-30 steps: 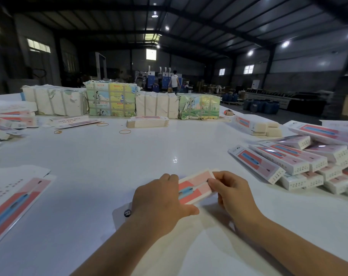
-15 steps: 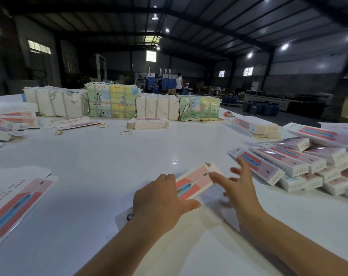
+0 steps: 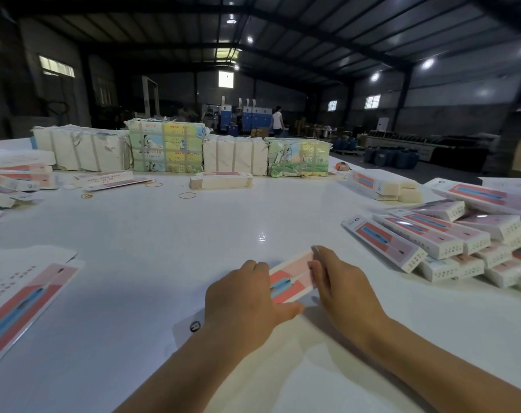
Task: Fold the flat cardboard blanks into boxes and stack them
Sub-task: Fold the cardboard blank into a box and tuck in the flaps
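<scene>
Two bare hands work on one long pink, red and white cardboard box blank (image 3: 292, 278) lying near the front middle of the glossy white table (image 3: 163, 234). The left hand (image 3: 241, 305) lies over the blank's near half, palm down, fingers curled over the far edge and thumb stretched out along the near edge toward the right. The right hand (image 3: 339, 290) sits at the blank's far end with its fingers pressed together against the end flap (whether the thumb pinches the flap from behind, I cannot tell). A white rounded tab with a small dark round logo sticks out from under the left wrist.

Off to the right, well apart from the hands, a pile of folded pink-and-white boxes (image 3: 450, 242) lies stacked in rough rows. At the left edge a larger flat printed blank in red, pink and blue (image 3: 23, 305) rests on the table. Further back stand wrapped bundles of white card (image 3: 83, 149) and colourful illustrated paper bundles (image 3: 166, 150), side by side in a row, with a low stack of flat blanks (image 3: 220, 180) just in front of them. Several tan rubber bands (image 3: 187, 195) lie loose on the table nearby. A person in a white top (image 3: 277, 120) stands far back in the dim warehouse.
</scene>
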`<move>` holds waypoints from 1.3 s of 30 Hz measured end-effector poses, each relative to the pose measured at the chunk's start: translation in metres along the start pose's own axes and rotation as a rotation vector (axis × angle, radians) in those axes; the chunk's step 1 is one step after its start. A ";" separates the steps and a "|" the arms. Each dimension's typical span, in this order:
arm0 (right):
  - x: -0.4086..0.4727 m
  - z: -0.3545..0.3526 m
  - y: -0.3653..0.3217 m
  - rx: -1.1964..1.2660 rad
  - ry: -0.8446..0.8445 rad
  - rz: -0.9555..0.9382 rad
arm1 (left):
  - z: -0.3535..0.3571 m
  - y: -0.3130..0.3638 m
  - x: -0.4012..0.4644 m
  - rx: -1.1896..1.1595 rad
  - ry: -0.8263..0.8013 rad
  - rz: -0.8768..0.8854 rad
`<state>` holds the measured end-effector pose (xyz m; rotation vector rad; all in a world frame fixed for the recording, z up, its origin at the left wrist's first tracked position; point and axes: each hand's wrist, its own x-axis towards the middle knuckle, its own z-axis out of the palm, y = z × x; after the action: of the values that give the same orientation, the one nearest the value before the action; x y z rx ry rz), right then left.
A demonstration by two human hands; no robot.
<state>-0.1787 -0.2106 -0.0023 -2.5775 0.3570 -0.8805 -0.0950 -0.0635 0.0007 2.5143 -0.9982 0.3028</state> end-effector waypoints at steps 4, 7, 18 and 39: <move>-0.006 0.002 -0.008 0.236 0.002 0.048 | 0.001 -0.004 -0.001 0.034 0.017 0.006; -0.001 -0.002 -0.009 0.750 -0.008 0.268 | -0.001 -0.011 0.000 0.080 0.055 0.035; 0.008 -0.013 -0.001 1.128 -0.087 0.332 | 0.001 -0.025 0.006 0.085 0.279 0.223; -0.013 -0.010 -0.023 0.373 0.303 -0.114 | 0.000 -0.009 0.004 0.075 0.464 0.332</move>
<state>-0.1926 -0.1879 0.0077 -2.1412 0.1132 -1.2529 -0.0854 -0.0600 -0.0009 2.1741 -1.2103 0.9852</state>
